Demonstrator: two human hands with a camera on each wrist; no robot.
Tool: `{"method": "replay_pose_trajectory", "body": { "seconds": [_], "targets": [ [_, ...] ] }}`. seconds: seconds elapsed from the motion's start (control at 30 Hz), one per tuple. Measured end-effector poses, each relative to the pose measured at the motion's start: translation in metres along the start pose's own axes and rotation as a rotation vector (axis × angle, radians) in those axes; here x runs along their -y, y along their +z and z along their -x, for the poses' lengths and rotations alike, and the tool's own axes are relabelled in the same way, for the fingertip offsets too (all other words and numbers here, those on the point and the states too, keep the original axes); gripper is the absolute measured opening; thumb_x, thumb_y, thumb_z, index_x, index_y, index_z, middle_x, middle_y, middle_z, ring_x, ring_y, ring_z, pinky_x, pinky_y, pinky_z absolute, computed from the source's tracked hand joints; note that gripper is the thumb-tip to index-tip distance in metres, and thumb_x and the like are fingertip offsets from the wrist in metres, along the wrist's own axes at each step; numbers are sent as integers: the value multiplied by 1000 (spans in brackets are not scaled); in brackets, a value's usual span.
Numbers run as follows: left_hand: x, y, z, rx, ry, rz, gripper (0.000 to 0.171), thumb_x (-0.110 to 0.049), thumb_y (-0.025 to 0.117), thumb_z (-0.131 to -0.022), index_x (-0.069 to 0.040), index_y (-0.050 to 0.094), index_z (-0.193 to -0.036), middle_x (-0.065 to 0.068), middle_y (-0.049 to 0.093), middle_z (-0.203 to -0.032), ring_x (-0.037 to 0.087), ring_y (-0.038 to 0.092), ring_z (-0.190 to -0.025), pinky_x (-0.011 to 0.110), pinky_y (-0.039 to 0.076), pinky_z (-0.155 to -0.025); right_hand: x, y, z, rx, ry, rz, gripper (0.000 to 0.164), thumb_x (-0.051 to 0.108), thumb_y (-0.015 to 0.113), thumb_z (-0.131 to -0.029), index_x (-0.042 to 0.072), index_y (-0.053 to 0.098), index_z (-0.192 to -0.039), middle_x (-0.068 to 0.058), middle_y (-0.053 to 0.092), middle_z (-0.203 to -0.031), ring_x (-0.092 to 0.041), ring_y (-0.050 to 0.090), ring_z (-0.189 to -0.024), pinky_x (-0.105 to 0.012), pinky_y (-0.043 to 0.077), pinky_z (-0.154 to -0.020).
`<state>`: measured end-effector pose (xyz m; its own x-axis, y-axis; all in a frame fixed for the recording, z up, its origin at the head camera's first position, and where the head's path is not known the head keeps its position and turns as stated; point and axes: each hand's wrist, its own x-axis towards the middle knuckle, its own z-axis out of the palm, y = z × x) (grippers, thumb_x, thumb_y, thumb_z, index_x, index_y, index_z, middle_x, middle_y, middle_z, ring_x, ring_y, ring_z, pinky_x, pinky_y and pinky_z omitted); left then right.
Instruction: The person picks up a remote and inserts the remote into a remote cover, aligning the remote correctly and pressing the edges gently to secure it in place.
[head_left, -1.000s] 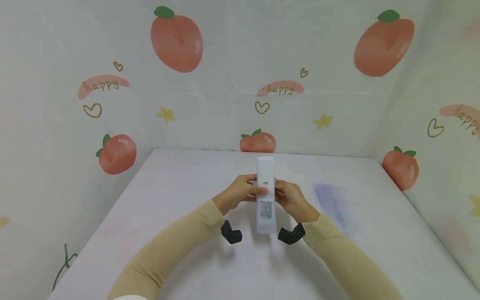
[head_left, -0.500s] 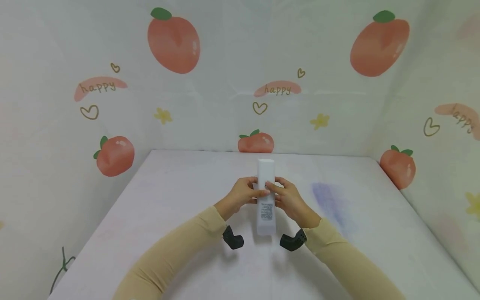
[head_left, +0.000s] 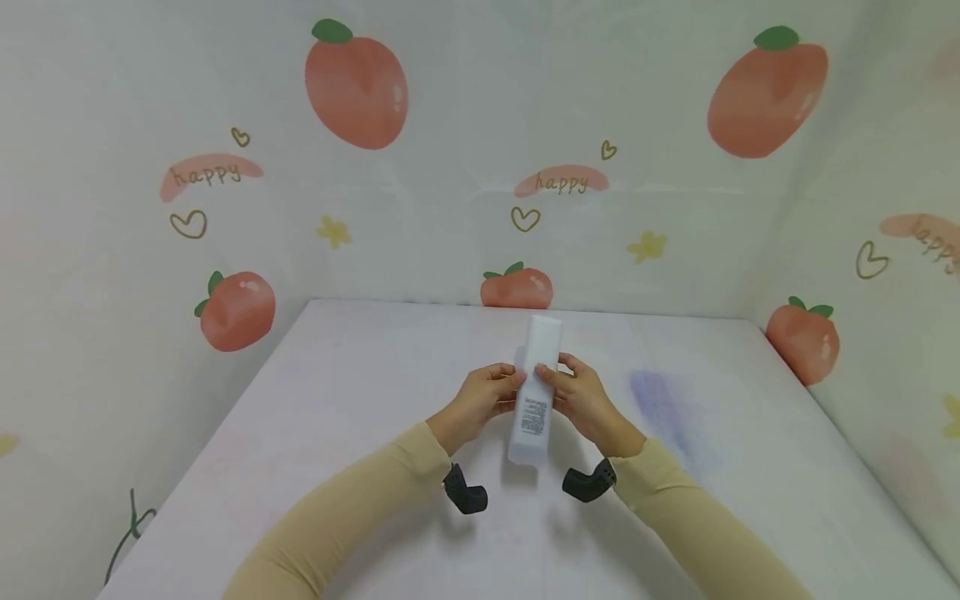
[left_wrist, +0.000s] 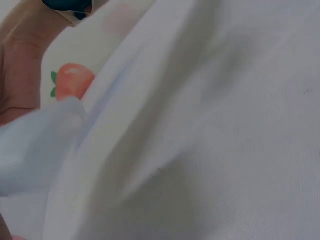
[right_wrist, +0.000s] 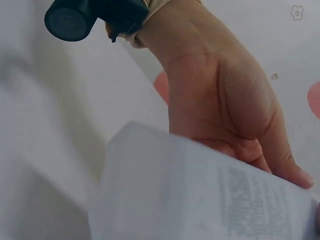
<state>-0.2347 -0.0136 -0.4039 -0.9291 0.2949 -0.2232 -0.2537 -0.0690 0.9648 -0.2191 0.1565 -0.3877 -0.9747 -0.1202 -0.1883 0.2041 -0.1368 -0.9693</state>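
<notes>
A long white box-shaped object (head_left: 538, 358) with a block of small grey print on its near half is held upright over the table, top leaning right. My left hand (head_left: 480, 400) pinches its left edge, thumb in front. On the other side my right hand (head_left: 588, 404) grips it, thumb lying on the front face and fingers behind. The right wrist view shows the object's rounded lower end (right_wrist: 145, 175) and grey print, below my right palm (right_wrist: 220, 95). In the left wrist view the white object (left_wrist: 35, 150) is blurred, and my left fingers are mostly cut off.
The white-covered table (head_left: 375, 358) has a purple smudge (head_left: 667, 408) on its right side. White cloth walls (head_left: 450, 167) printed with peaches enclose the back and sides. A green cord-like line (head_left: 133, 525) shows at the left edge. Black wrist cameras (head_left: 467, 492) hang below both sleeves.
The right thumb has come onto the front face. The object has tilted, its top moving right, and the left thumb has drawn back from the face to the left edge.
</notes>
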Motion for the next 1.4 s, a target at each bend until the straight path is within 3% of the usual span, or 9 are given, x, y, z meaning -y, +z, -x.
{"method": "replay_pose_trajectory", "body": {
  "seconds": [0.2,0.37,0.73,0.97,1.17,1.27,1.4],
  "targets": [
    [1,10,-1,-111,34,59,11,-17,67,-92,-6,66,-89,-1,64,-86,11,63,-78,27,55,-75,2,2,0,-49,-19,109,52,18,57,-99,-3,36,-141,-14,58,-116,-13,64,-87,-29,54,-77],
    [-7,14,-4,-179,44,74,17,-14,64,-93,-9,62,-77,-1,61,-85,11,58,-76,23,51,-73,2,8,1,-77,-43,162,47,22,55,-100,-3,39,-136,-17,60,-115,-15,65,-86,-33,55,-79],
    [-25,11,-17,-234,-95,84,11,-7,63,-93,3,65,-98,1,57,-79,10,51,-68,17,46,-62,0,18,6,-92,-76,263,38,19,57,-99,-1,42,-128,-21,63,-111,-17,65,-83,-38,57,-78],
    [-27,8,-25,-258,-121,21,14,4,61,-88,5,67,-100,2,59,-80,10,51,-62,20,48,-63,-6,23,5,-111,-66,328,39,22,59,-97,3,45,-128,-21,62,-114,-20,62,-90,-36,55,-76],
    [-22,9,-24,-202,-159,63,18,-4,62,-92,3,66,-108,1,61,-79,10,54,-68,17,48,-63,0,14,2,-105,-36,295,42,21,59,-98,2,43,-131,-23,60,-118,-23,64,-91,-43,55,-85],
    [-21,9,-20,-152,-106,49,21,-11,62,-94,-2,64,-113,2,62,-88,11,57,-76,21,52,-71,5,8,-1,-90,-25,251,43,20,58,-98,2,40,-132,-23,58,-121,-24,65,-95,-46,53,-89],
    [-20,4,-16,-96,83,-57,31,-12,65,-93,-8,60,-123,8,59,-105,15,60,-86,33,55,-84,7,3,-3,-32,-10,203,43,20,57,-98,4,38,-133,-18,57,-122,-23,65,-98,-44,52,-91]
  ]
}}
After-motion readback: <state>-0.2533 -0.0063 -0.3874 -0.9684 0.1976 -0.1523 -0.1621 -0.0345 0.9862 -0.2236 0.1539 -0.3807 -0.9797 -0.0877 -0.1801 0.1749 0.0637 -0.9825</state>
